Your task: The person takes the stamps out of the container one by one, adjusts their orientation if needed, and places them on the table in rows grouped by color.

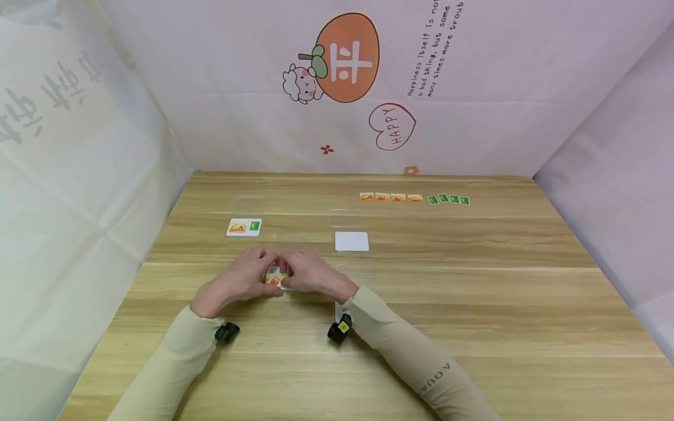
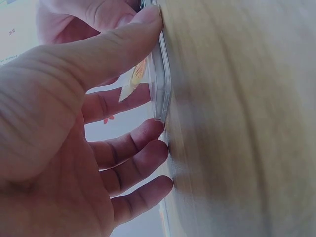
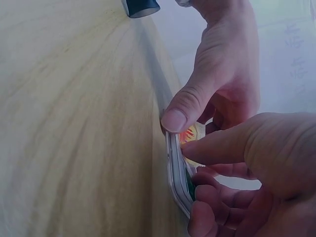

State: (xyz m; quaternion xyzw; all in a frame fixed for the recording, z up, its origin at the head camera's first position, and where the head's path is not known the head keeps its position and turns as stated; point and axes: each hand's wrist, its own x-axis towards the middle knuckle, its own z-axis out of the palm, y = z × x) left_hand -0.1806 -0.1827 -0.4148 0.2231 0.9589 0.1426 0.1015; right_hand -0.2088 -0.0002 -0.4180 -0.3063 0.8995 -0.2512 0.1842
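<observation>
In the middle of the table, a small flat card case (image 3: pixel 175 163) with clear edges lies between both hands. My left hand (image 1: pixel 242 275) grips its left end, thumb (image 2: pixel 123 49) on the near edge and fingers on the far side. Over the case, my right hand (image 1: pixel 310 275) pinches an orange-printed stamp (image 3: pixel 191 133) with a scalloped edge between thumb and fingers. One corner of this stamp lifts off the case in the left wrist view. A green piece (image 3: pixel 189 181) shows on the case beside the right fingers, which partly hide it.
Farther left lies a white card (image 1: pixel 244 227) with an orange and a green stamp. A plain white card (image 1: pixel 351 241) and clear covers (image 1: pixel 345 217) lie right of centre. Rows of orange stamps (image 1: pixel 391 197) and green stamps (image 1: pixel 449 199) lie at the back. Another white card (image 1: pixel 338 310) is partly under the right sleeve.
</observation>
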